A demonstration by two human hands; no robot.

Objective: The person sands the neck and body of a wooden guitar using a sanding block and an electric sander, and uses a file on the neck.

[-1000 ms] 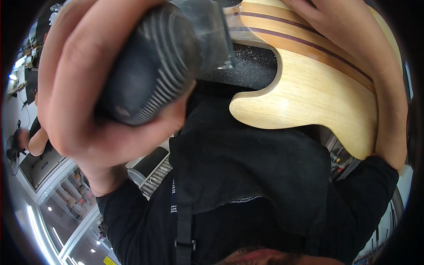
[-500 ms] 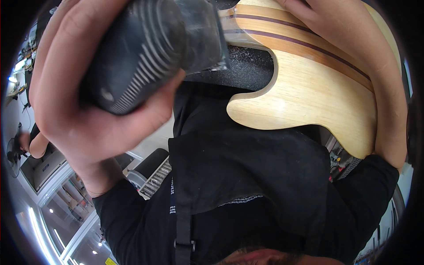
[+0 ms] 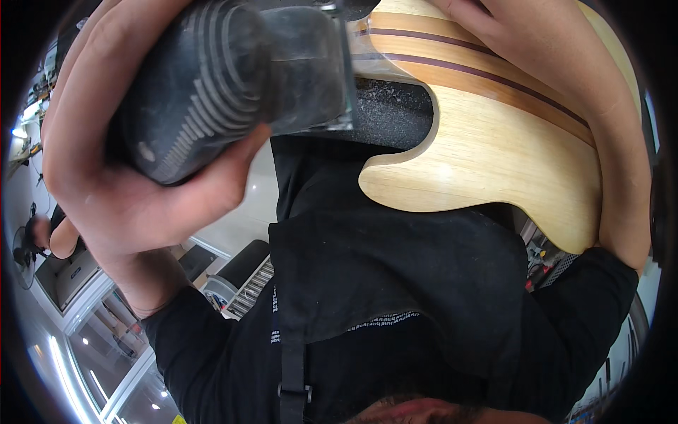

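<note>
My left hand [image 3: 148, 205] is wrapped round a dark, ribbed hand-held power tool [image 3: 212, 92]. The tool's squarish end with a clear plastic edge points right, close by the wooden body and seeming to overlap its upper edge. That electric guitar body [image 3: 480, 148] is pale, with brown and thin dark stripes, a rounded horn and a curved cutaway. My right forearm lies across its right side. Of my right hand [image 3: 470, 14] only a part shows at the top edge, over the striped wood; its fingers are out of sight.
A dark surface speckled with pale dust [image 3: 392, 113] shows through the cutaway. My black apron [image 3: 395, 268] hangs just below the guitar body. At the lower left stand a black-topped roller-like object [image 3: 244, 268] and glass panels [image 3: 116, 325]. Another person's arm [image 3: 63, 237] is at the far left.
My left hand and the power tool have shifted a little left, away from the cutaway, and tilted slightly. The guitar body has barely moved; my right arm stays in place.
</note>
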